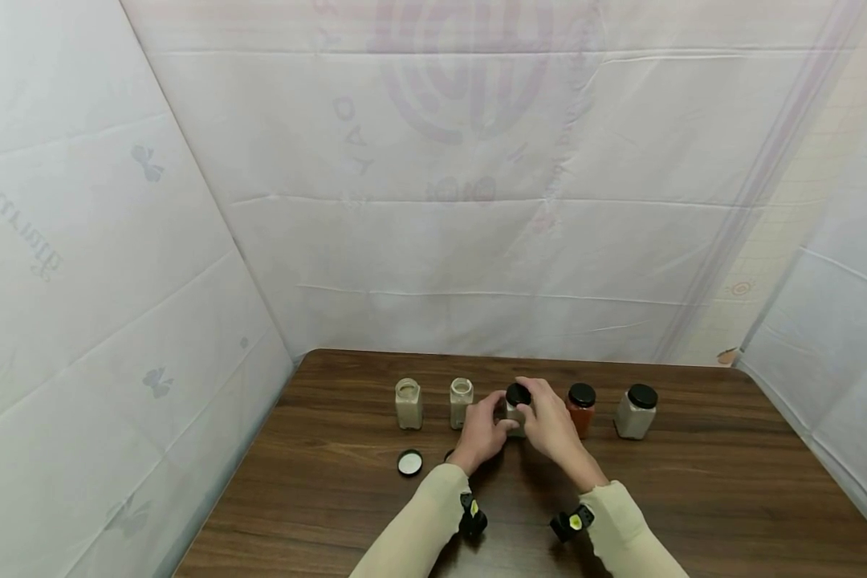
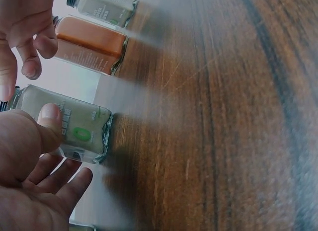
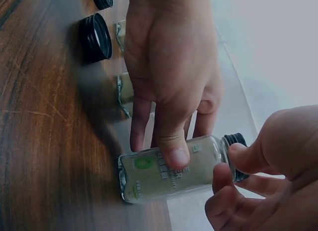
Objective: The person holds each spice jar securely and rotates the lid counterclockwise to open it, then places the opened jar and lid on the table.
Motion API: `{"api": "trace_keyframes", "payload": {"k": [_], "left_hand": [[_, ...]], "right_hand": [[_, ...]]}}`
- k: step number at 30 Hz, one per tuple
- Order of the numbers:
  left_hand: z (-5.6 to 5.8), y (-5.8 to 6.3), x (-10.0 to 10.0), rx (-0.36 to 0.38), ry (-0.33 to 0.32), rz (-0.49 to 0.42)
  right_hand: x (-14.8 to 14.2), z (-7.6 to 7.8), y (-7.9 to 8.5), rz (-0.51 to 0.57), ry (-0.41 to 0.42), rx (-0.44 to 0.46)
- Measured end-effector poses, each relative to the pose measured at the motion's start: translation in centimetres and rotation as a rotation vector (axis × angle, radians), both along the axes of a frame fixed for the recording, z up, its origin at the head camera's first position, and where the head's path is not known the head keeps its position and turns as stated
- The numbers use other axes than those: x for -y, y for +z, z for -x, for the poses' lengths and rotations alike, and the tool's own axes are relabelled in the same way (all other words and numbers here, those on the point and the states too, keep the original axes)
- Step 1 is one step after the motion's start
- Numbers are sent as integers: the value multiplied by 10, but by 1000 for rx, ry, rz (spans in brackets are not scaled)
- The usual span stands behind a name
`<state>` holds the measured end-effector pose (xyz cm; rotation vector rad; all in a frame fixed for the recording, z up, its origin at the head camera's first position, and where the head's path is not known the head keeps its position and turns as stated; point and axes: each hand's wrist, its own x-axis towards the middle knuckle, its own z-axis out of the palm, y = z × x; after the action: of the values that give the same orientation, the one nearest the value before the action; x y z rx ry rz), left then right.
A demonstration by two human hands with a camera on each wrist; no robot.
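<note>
The left hand [image 1: 481, 433] grips the upright middle jar [image 3: 159, 184], seemingly to steady it against twisting, while the right hand [image 1: 551, 421] pinches its black lid [image 1: 518, 393], with the red-filled jar [image 1: 580, 416] at its three o'clock and an uncapped jar [image 1: 460, 399] at nine.

A: ok, how's the pose looking?

B: left forearm [image 1: 412, 526] and right forearm [image 1: 632, 526] both reach forward, slanting inward. left hand [image 1: 481, 435] is gripping, thumb [image 3: 178, 156] opposite the fingers [image 2: 77, 187].

A: and the right hand [image 1: 547, 419]?

B: curled too, a bit higher, pinching between its own thumb and fingertips. hands super close together.
</note>
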<state>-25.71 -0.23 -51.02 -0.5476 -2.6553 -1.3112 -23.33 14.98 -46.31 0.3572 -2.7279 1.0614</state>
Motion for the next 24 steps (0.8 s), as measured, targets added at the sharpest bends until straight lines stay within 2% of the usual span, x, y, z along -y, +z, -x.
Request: {"api": "trace_keyframes", "payload": {"k": [6,13,17,24], "left_hand": [[-1,0,0,0,-2,2],[-2,2,0,4,0,4],[-1,2,0,5,4,-1],[-2,1,0,-2,5,-10]], "right_hand": [[2,-2,5,37,-26,18],[8,0,3,65,-178,-2],[11,2,1,75,-234,-7],[12,2,2,65,-256,26]]}}
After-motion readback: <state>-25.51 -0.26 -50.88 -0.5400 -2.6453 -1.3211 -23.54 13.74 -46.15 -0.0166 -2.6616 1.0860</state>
